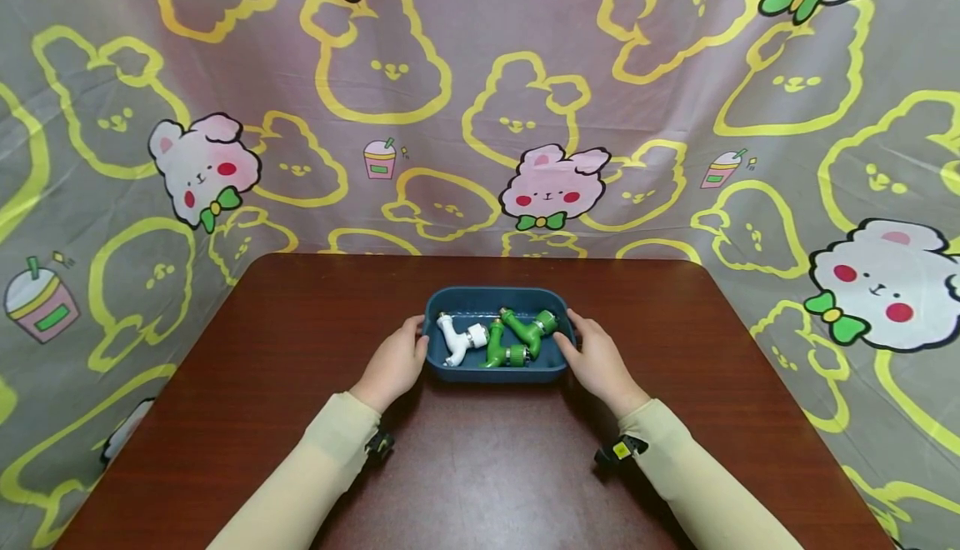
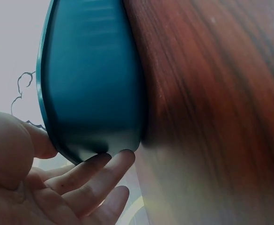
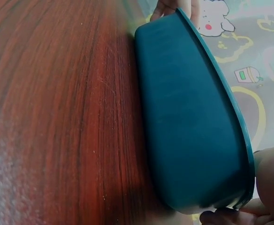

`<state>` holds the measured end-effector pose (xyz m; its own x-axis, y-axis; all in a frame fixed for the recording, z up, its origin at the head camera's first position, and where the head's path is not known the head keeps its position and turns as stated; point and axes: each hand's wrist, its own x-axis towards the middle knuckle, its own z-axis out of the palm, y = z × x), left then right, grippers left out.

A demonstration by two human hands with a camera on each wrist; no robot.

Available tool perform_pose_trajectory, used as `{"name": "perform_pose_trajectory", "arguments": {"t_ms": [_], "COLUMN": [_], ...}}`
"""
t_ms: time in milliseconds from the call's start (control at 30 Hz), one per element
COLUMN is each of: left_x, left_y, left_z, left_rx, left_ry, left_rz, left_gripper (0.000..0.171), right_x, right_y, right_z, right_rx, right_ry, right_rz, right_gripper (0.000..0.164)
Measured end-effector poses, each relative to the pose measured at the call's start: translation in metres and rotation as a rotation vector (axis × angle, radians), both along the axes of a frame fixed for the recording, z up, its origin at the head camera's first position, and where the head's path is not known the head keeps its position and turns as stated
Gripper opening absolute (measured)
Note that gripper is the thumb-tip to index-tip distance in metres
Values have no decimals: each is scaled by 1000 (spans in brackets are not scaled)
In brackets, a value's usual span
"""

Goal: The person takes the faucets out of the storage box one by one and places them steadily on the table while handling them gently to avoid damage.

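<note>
Pale-green sleeves (image 1: 300, 471) lead in, the left hand (image 1: 392, 365) and right hand (image 1: 602, 367) each gripping an end of the blue tray (image 1: 495, 375), thumbs at the rim! It's sitting on the brown wooden table (image 1: 487, 475). Inside: one white faucet (image 1: 459, 343), then two green faucets (image 1: 495, 352), visible only from the head; the left wrist catches fingertips (image 2: 120, 164) against the outer wall. Behind, a cartoon-print curtain (image 1: 450, 25).

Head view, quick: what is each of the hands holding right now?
Left hand: holding the left end of the blue tray, thumb at the rim.
Right hand: holding its right end, thumb at the rim.
</note>
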<state>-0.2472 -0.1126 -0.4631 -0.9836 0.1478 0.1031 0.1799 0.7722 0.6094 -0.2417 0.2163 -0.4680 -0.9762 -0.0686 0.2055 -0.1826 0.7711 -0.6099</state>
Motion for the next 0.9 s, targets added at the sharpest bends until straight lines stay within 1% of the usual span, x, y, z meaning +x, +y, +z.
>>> {"name": "perform_pose_trajectory", "arguments": {"t_ms": [233, 367, 433, 500, 600, 767, 900], "left_x": [1, 0, 0, 0, 0, 2, 3], "left_y": [-5, -6, -7, -7, -7, -4, -2], "left_z": [4, 6, 7, 7, 9, 13, 13], "left_rx": [-25, -49, -55, -59, -72, -107, -134], "left_ry": [12, 39, 64, 84, 109, 88, 72], "left_rz": [-11, -18, -29, -45, -85, -144, -167], "left_gripper": [46, 46, 48, 51, 62, 80, 87], "right_x": [-1, -2, -2, -2, -2, -3, -4], "right_y": [1, 2, 2, 1, 1, 1, 0], "right_z": [3, 4, 5, 6, 8, 10, 11], "right_rx": [-9, -18, -18, -18, -13, 6, 18], "right_ry": [22, 40, 55, 71, 102, 148, 173], "right_rz": [-29, -38, -40, -45, -50, -39, -24], "right_gripper": [52, 47, 45, 43, 41, 38, 37]}}
